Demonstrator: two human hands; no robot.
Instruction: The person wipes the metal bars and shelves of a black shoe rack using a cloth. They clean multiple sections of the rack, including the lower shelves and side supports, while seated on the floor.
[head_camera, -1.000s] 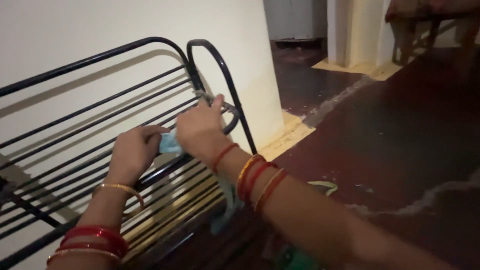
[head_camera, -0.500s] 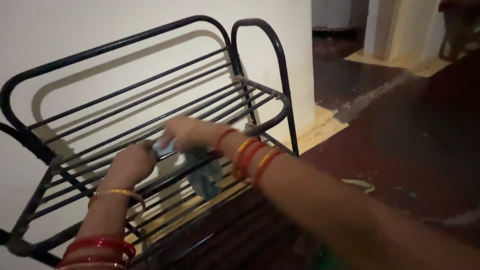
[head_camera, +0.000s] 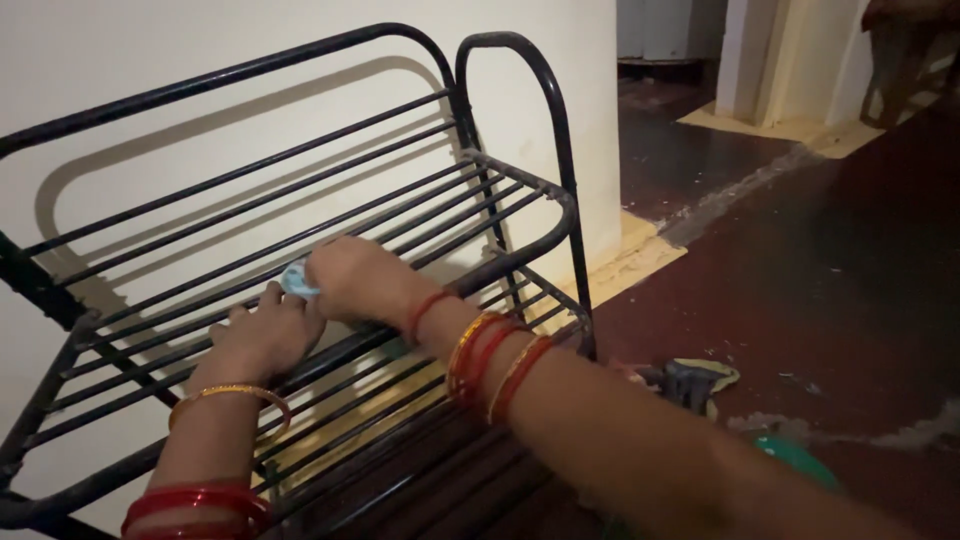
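A black metal rack (head_camera: 200, 215) stands against a pale wall (head_camera: 300, 30). The left hand (head_camera: 262, 335) lies on the upper shelf's bars, fingers loosely curled over them (whether they pinch anything cannot be told). Just beside it, the right hand (head_camera: 350, 280) is closed around a light blue cloth (head_camera: 296, 281), which peeks out at its fingertips on the same shelf. Further right, on the dark red floor (head_camera: 830, 290), lies a crumpled rag (head_camera: 690, 380).
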